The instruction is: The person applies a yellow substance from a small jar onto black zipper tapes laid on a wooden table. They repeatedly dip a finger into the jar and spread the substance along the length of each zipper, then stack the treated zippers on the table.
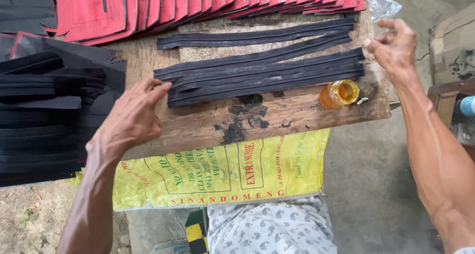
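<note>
Our left hand (129, 119), fingers loose and grasping nothing, touches the near left ends of the black strips (262, 76); they run lengthwise left to right across the desk (307, 110) toward our released right hand (393, 46).

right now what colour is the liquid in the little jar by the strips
Amber-orange, in the small jar; the head view shows it best.

Strips (260, 71): black, matte. Panels (208, 1) along the top edge: red, one with a dark zipper. Stacked pieces (44, 120) at left: black. Jar (339, 93): amber-orange liquid. Table (297, 116): brown wood, black stains. Sack (217, 172): yellow, red and green print. Cloth (269, 229): white with grey pattern.
</note>
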